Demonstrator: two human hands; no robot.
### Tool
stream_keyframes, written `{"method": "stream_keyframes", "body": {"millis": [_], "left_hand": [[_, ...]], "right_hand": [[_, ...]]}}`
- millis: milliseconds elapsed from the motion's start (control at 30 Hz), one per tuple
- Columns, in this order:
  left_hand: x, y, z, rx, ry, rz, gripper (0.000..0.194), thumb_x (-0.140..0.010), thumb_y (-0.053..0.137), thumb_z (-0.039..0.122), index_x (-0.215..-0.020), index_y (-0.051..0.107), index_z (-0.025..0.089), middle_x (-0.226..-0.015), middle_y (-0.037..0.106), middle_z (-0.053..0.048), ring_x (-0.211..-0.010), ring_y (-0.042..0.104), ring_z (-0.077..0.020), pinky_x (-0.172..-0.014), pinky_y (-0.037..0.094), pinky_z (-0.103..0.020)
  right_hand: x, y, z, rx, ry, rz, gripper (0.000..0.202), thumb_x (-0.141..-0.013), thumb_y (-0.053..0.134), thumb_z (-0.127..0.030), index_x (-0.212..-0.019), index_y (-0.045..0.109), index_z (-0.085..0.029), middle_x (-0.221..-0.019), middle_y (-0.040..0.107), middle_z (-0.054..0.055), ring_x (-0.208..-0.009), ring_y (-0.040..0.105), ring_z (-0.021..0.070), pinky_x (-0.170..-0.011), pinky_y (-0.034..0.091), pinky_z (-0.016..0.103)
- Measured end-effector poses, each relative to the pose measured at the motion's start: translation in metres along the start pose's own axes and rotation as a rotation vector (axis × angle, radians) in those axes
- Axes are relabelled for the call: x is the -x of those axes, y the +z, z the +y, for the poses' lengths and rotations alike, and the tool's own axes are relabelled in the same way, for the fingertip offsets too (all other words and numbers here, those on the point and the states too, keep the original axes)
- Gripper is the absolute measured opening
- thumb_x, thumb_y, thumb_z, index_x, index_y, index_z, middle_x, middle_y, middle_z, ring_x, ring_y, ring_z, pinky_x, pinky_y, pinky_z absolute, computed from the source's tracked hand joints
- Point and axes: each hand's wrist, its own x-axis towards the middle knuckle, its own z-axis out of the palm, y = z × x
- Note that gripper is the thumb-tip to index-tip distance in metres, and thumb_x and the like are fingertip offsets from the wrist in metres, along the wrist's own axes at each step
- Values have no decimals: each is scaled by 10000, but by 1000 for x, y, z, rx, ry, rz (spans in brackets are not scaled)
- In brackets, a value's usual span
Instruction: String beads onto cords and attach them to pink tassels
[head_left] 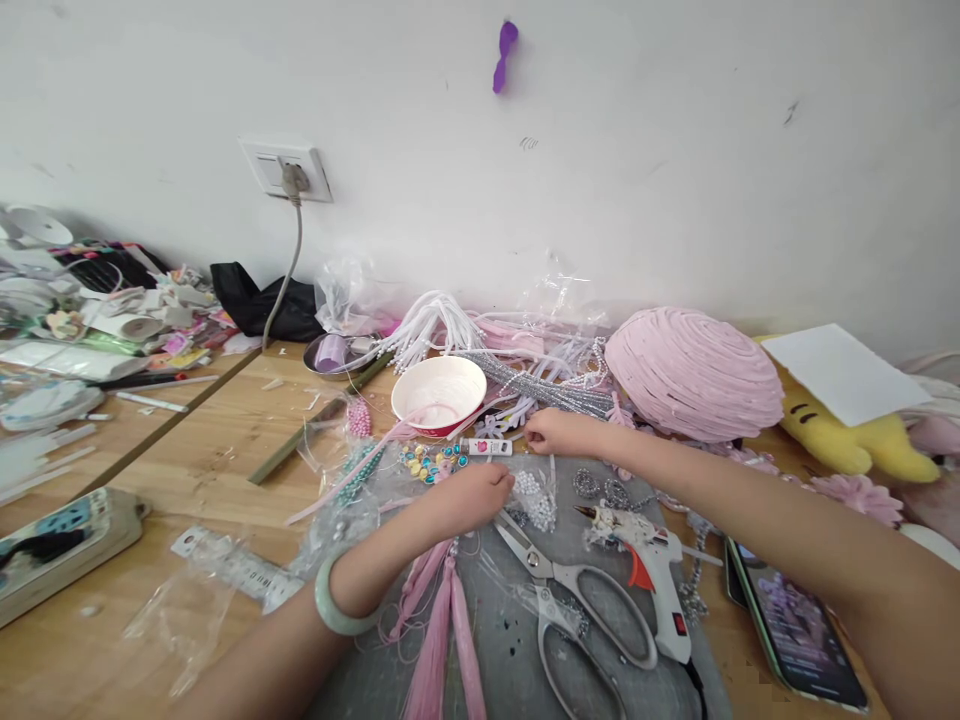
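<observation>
My left hand (480,495), with a pale green bangle (334,600) on its wrist, is closed above the grey mat (510,640); what its fingers hold is too small to make out. Pink tassels (442,630) hang down below it. My right hand (551,432) is closed near a small white tube (487,447); anything between its fingers is hidden. White pearl beads (534,498) in clear plastic lie between the hands. Open scissors (551,572) rest just below them. A white bowl with a red base (439,392) stands behind.
A glue gun (652,560) and a phone (799,630) lie on the right. Behind are a large pink dome (694,373) and a yellow plush toy (832,430). Packaging (240,567) and a white case (67,555) lie left, and a plugged cable (292,260) hangs down the wall.
</observation>
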Motion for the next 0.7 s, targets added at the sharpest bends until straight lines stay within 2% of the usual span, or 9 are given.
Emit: {"method": "stream_keyframes", "body": {"millis": [167, 300, 400, 467, 500, 600, 700], "left_hand": [[-1, 2, -2, -13, 27, 7, 328, -865, 301, 250, -781, 599, 145, -813, 663, -111, -748, 600, -202, -684, 437, -287], [-4, 6, -6, -29, 65, 4, 258, -840, 355, 172, -829, 610, 137, -888, 664, -126, -793, 596, -203, -730, 430, -287], [-5, 7, -8, -38, 82, 6, 236, -825, 376, 142, -805, 611, 138, -886, 659, -127, -813, 590, -201, -763, 422, -284], [-4, 7, -8, -34, 76, 14, 276, -848, 341, 186, -790, 606, 140, -857, 658, -125, -795, 590, -204, -749, 428, -294], [-4, 7, -7, -30, 68, 17, 303, -860, 318, 215, -790, 604, 142, -845, 657, -123, -783, 592, -207, -736, 431, -301], [-2, 5, -5, -17, 46, 17, 346, -867, 289, 274, -794, 602, 148, -822, 659, -111, -765, 598, -212, -711, 438, -308], [-1, 3, -4, -8, 26, 13, 353, -864, 283, 279, -790, 601, 147, -814, 658, -105, -769, 603, -210, -709, 435, -300]], "right_hand": [[28, -36, -37, -173, -47, 14, 204, -788, 486, -196, -898, 650, -143, -754, 662, 15, -621, 557, 102, -555, 392, 183], [40, -45, -60, -230, -97, -74, 83, -715, 620, -199, -747, 690, -170, -715, 672, -15, -654, 581, 93, -599, 394, 164], [34, -36, -51, -216, 0, -12, 163, -791, 547, -226, -827, 693, -163, -796, 689, 21, -733, 600, 120, -639, 401, 189], [26, -26, -35, -177, 114, 64, 262, -851, 438, -226, -939, 666, -129, -864, 686, 74, -770, 601, 155, -644, 406, 229], [23, -21, -27, -154, 153, 68, 250, -838, 450, -203, -923, 668, -115, -863, 686, 88, -767, 604, 167, -643, 406, 240], [12, -9, -13, -105, 177, -6, 141, -745, 596, -192, -827, 687, -123, -815, 689, 75, -761, 615, 181, -655, 418, 243], [5, -3, -14, -56, 166, -89, 136, -740, 638, -220, -830, 672, -124, -845, 673, 73, -821, 612, 192, -715, 443, 277]]}}
